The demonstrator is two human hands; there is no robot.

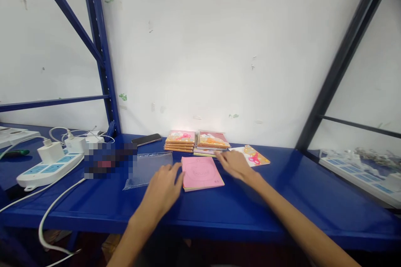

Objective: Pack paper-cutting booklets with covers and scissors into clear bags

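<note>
A stack of pink square paper (202,172) with a faint round line drawing lies flat on the blue table. At its left edge is my left hand (165,187), fingers stretched and apart, holding nothing; whether a fingertip touches the paper I cannot tell. My right hand (234,163) hovers by the stack's upper right corner, fingers extended and slightly blurred, with nothing visible in it. Left of the pink paper, partly behind my left hand, lies a clear plastic bag (150,167). Just beyond my right hand is a printed card with pink scissors (254,158).
Two piles of wrapped booklets, a left pile (180,141) and a right pile (213,141), stand against the wall. A phone (146,139) lies left of them. A power strip (52,169) with plugs and cables occupies the left, near a blurred-out object. Blue shelf posts (102,50) frame the table.
</note>
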